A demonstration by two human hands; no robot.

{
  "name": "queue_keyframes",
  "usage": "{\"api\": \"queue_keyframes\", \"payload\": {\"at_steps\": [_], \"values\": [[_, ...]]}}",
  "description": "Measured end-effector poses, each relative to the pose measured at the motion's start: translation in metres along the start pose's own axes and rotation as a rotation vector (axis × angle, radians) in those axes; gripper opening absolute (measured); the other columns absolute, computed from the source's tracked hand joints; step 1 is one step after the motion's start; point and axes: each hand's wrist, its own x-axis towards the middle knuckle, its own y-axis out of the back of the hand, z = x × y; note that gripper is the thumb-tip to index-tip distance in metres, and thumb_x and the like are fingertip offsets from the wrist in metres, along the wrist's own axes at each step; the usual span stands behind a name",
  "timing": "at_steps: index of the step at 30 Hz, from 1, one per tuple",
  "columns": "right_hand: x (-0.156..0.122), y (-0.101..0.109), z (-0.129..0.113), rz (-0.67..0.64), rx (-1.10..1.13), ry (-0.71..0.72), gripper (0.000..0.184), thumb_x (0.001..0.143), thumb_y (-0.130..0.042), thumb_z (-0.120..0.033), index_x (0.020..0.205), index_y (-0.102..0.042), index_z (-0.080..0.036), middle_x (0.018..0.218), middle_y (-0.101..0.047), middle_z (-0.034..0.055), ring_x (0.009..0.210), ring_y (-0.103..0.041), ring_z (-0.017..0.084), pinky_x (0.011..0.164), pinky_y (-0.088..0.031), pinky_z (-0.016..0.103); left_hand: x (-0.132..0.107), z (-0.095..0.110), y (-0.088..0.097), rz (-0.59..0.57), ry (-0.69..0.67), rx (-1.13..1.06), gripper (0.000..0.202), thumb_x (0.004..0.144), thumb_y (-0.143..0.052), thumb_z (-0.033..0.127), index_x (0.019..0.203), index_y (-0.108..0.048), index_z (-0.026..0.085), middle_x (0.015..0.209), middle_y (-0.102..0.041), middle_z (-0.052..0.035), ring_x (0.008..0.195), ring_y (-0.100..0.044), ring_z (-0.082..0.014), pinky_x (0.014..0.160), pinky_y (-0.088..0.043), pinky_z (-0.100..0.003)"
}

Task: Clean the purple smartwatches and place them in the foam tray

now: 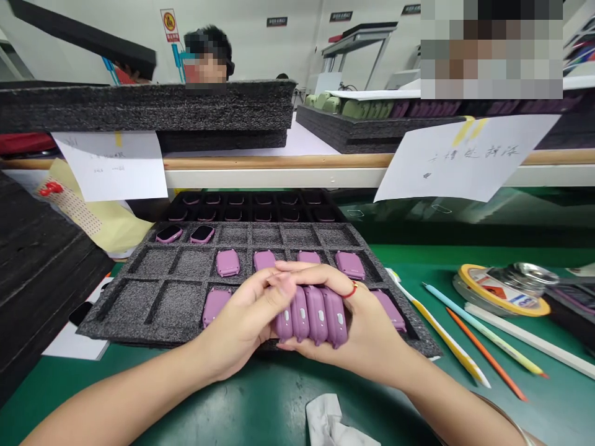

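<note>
Several purple watch cases [317, 314] stand side by side in a row between my hands, over the near edge of the foam tray. My right hand [365, 325] wraps round the row from the right, fingers across the top and below. At the row's left end, my left hand [242, 319] closes on the cases with its thumb across the top; its fingertips are partly hidden. Behind my hands, the dark foam tray [179, 303] holds more purple cases, such as one [227, 263] lying face down. Two cases with black screens [202, 233] sit in its far left pockets.
To the right lie a toothbrush [441, 331], a blue-yellow pen [483, 328], an orange stick [488, 356], a white bar [534, 341] and a tape roll [506, 291]. A crumpled tissue [332, 424] lies in front. A shelf [279, 178] with foam trays crosses behind; people are beyond.
</note>
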Motion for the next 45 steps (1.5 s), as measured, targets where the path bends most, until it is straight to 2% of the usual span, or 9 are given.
{"api": "queue_keyframes", "payload": {"at_steps": [5,7,9,14,18,23,26,32,45], "values": [[-0.001,0.002,-0.001,-0.014,0.105,-0.046,0.052,0.071,-0.089,-0.020,0.115,-0.063,-0.028,0.124,-0.074,0.0031,0.134,-0.058,0.026,0.114,-0.049,0.042,-0.005,-0.001,0.003,-0.098,0.009,0.087,0.053,0.071,-0.091,0.023,0.115,-0.061,0.021,0.109,-0.072,-0.0042,0.104,-0.069,-0.0187,0.087,-0.054,-0.027],[-0.003,0.004,-0.001,-0.011,0.146,-0.070,0.055,0.068,-0.092,-0.022,0.115,-0.064,-0.028,0.126,-0.072,0.0040,0.136,-0.056,0.028,0.115,-0.048,0.045,-0.007,-0.001,0.001,-0.125,0.006,0.083,0.059,0.069,-0.090,0.012,0.118,-0.058,0.023,0.115,-0.072,-0.0038,0.111,-0.069,-0.0199,0.094,-0.054,-0.031],[-0.004,0.005,-0.001,-0.011,0.163,-0.094,0.058,0.064,-0.094,-0.020,0.114,-0.064,-0.029,0.125,-0.073,0.0037,0.136,-0.056,0.030,0.114,-0.048,0.046,-0.009,0.000,-0.002,-0.121,0.009,0.081,0.064,0.066,-0.089,0.006,0.118,-0.056,0.024,0.114,-0.072,-0.0029,0.111,-0.069,-0.0206,0.092,-0.056,-0.032],[-0.006,0.006,0.000,-0.017,0.185,-0.071,0.058,0.064,-0.094,-0.018,0.113,-0.065,-0.029,0.125,-0.072,0.0026,0.138,-0.054,0.030,0.116,-0.047,0.047,-0.011,0.000,-0.006,-0.112,0.014,0.112,0.071,0.063,-0.090,0.006,0.121,-0.053,0.024,0.107,-0.072,-0.0026,0.107,-0.071,-0.0219,0.088,-0.059,-0.034],[-0.005,0.004,0.000,-0.015,0.199,-0.061,0.058,0.065,-0.093,-0.019,0.115,-0.064,-0.029,0.125,-0.072,0.0028,0.138,-0.055,0.030,0.118,-0.045,0.050,-0.011,0.000,-0.004,-0.125,0.006,0.116,0.067,0.066,-0.090,0.009,0.120,-0.054,0.024,0.107,-0.073,-0.0031,0.105,-0.072,-0.0214,0.089,-0.058,-0.033],[-0.001,0.002,-0.005,-0.009,0.127,-0.077,0.047,0.072,-0.084,-0.016,0.112,-0.062,-0.028,0.120,-0.074,0.0048,0.135,-0.057,0.030,0.113,-0.049,0.050,-0.006,-0.003,0.005,-0.159,-0.064,0.125,0.040,0.084,-0.080,0.028,0.117,-0.058,0.022,0.122,-0.070,-0.0082,0.120,-0.066,-0.0256,0.100,-0.053,-0.038],[-0.001,0.002,-0.005,-0.005,0.148,-0.103,0.045,0.071,-0.083,-0.014,0.109,-0.062,-0.027,0.118,-0.075,0.0039,0.135,-0.057,0.029,0.112,-0.051,0.047,-0.005,-0.006,0.009,-0.197,-0.055,0.120,0.047,0.083,-0.081,0.023,0.122,-0.057,0.024,0.127,-0.069,-0.0084,0.125,-0.064,-0.0257,0.105,-0.050,-0.039],[-0.003,0.004,0.000,-0.001,0.250,-0.125,0.053,0.067,-0.086,-0.013,0.112,-0.063,-0.029,0.119,-0.074,0.0016,0.135,-0.058,0.028,0.111,-0.051,0.043,-0.007,-0.006,0.005,-0.218,-0.036,0.063,0.066,0.075,-0.085,0.011,0.129,-0.051,0.025,0.134,-0.065,-0.0116,0.129,-0.061,-0.0301,0.103,-0.053,-0.043],[-0.002,0.001,0.000,-0.003,0.246,-0.095,0.052,0.069,-0.089,-0.020,0.113,-0.062,-0.027,0.122,-0.073,0.0058,0.137,-0.055,0.030,0.113,-0.049,0.048,-0.008,-0.005,0.005,-0.168,-0.045,0.118,0.059,0.075,-0.086,0.015,0.124,-0.054,0.023,0.129,-0.068,-0.0113,0.126,-0.064,-0.0289,0.104,-0.054,-0.042]]}}
